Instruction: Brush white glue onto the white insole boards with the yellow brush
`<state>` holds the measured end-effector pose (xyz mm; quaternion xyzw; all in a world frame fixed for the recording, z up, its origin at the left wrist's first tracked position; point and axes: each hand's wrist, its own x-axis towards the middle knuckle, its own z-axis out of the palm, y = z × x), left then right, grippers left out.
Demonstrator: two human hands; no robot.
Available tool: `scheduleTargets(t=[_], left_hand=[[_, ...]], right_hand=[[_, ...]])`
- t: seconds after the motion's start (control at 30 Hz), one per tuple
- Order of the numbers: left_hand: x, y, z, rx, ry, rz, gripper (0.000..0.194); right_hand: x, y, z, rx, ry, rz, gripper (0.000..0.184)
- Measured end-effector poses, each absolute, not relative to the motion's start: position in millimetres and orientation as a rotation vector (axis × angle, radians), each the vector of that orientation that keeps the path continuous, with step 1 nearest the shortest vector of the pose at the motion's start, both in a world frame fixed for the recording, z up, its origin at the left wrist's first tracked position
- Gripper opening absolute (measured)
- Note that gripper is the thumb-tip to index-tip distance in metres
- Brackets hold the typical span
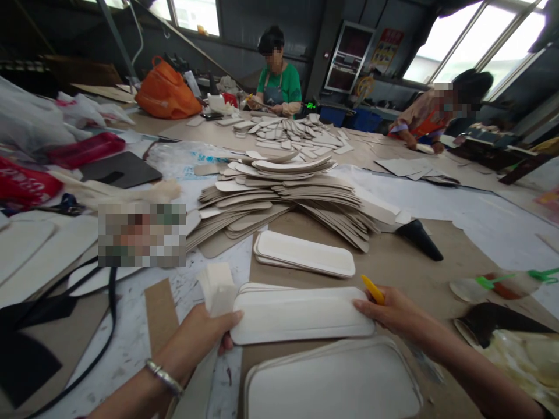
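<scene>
Many insole stacks (pixel 279 203), cluttered worktable (pixel 406 262), windows (pixel 476 41)

Both forearms come up from the bottom edge and angle inward toward each other. The left hand (pixel 205 331) sits with its wrist bent slightly, a silver bangle (pixel 165 377) around the forearm just below the wrist. Its thumb lies flat on top and points right, while the other fingers curl underneath out of sight, making a closed pinch. The right hand (pixel 386 311) is stretched low and flat, palm down, fingers extended leftward and pressed together. A yellow tool (pixel 372 289) rises from between its fingers, gripped against the hand. Both arms are bare.
</scene>
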<state>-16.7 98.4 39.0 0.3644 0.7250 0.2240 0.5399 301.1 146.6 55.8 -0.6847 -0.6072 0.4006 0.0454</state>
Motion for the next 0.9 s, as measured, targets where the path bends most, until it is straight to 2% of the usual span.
scheduleTargets(t=[0.2, 0.37, 0.67, 0.9], left_hand=[[-21.0, 117.8, 27.5, 1.032, 1.633, 0.297, 0.024], [-21.9, 124.9, 28.3, 1.160, 1.641, 0.177, 0.030], [-21.5, 128.7, 31.6, 1.086, 1.637, 0.195, 0.032], [-26.0, 116.9, 41.4, 1.025, 1.621, 0.273, 0.035]], right_hand=[[290.5, 164.8, 56.3, -2.279, -2.138, 1.073, 0.020], [286.1, 169.8, 51.7, -2.380, -2.341, 0.943, 0.016], [289.3, 171.8, 36.0, -2.357, -2.495, 0.691, 0.026], [296.0, 160.0, 53.3, -2.430, -2.371, 0.557, 0.022]])
